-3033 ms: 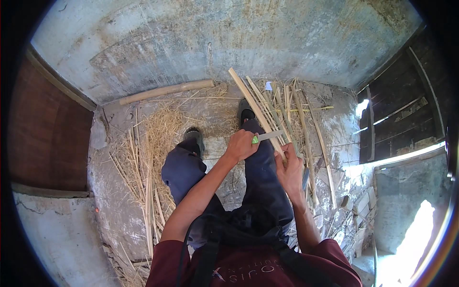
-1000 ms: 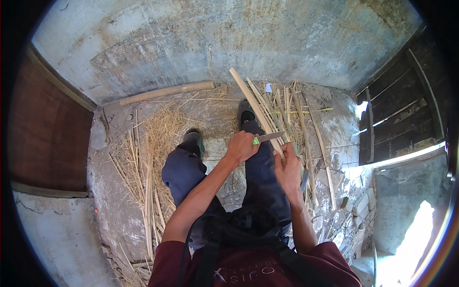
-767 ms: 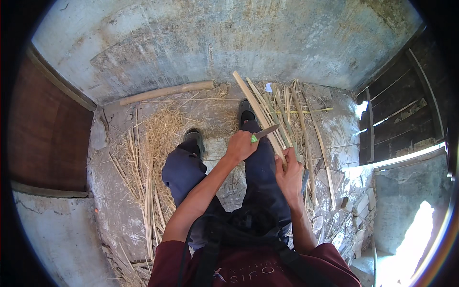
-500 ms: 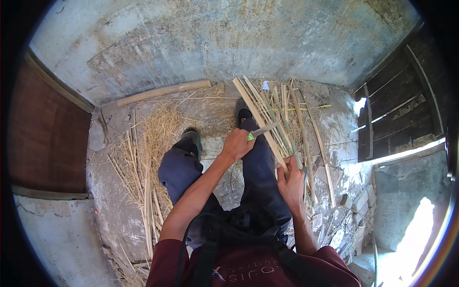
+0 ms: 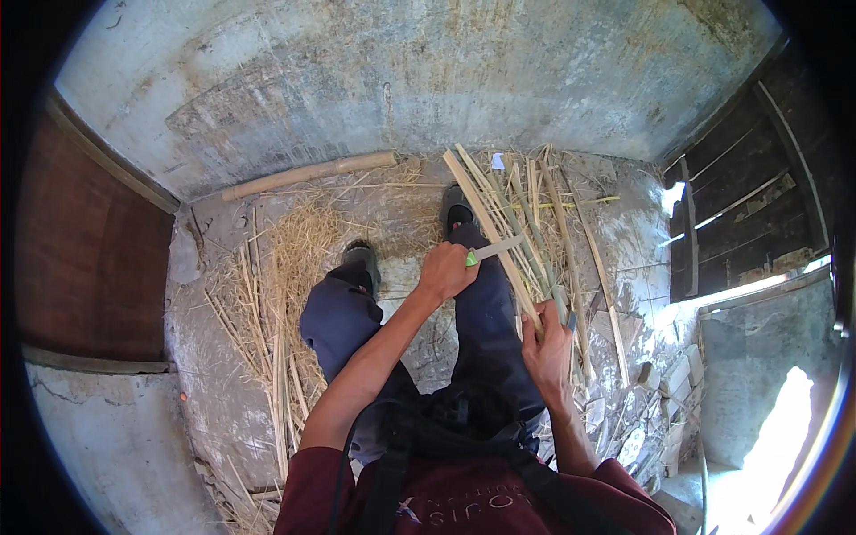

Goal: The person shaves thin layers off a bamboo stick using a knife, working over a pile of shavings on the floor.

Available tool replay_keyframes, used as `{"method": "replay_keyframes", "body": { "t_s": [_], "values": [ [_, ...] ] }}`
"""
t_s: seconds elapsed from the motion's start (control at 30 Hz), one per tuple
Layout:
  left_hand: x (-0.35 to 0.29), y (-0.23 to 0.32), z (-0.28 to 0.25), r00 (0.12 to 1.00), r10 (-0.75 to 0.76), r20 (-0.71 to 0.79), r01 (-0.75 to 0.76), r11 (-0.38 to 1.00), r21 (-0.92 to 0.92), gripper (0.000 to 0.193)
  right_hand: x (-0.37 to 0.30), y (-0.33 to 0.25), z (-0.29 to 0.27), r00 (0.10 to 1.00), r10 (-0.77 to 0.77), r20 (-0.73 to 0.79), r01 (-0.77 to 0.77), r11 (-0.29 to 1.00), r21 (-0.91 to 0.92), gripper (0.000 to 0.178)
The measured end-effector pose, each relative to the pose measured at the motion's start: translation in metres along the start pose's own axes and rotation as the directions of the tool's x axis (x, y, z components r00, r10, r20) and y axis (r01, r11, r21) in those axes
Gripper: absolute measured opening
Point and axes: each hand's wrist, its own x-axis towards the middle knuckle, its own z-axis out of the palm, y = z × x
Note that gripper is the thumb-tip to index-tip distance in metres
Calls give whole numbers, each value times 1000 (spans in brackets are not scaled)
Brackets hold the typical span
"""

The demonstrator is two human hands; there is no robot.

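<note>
My left hand is closed round the green handle of a knife. The blade points right and lies across a long pale bamboo strip. Closed on the strip's near end is my right hand, held out over the right side of my lap. From there the strip slants up and to the left, past my right leg. Just to its right, more bamboo strips lie spread on the floor.
Straw-like shavings and thin strips cover the floor left of my feet. A bamboo pole lies along the far wall. Dark wooden boards stand at the right, with rubble below them. A brown panel is at the left.
My right hand and the bamboo strip have shifted slightly right and nearer to me. The knife, still in my left hand, has moved slightly with them.
</note>
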Motion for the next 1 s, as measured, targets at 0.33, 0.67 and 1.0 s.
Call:
{"method": "replay_keyframes", "body": {
  "t_s": [0.33,0.67,1.0],
  "values": [
    [0,9,-6,999,-27,-35,29,999,44,41,-16,-7,-10,1000,20,-10,-20,1000,23,8],
    [0,-4,-4,994,-105,-7,105,994,-31,41,-77,31,-34,987,158,32,-156,985,-73,10],
    [1,6,1,997,-63,41,64,998,-21,46,-30,24,-14,997,78,-11,-78,997,-4,12]
  ]
}}
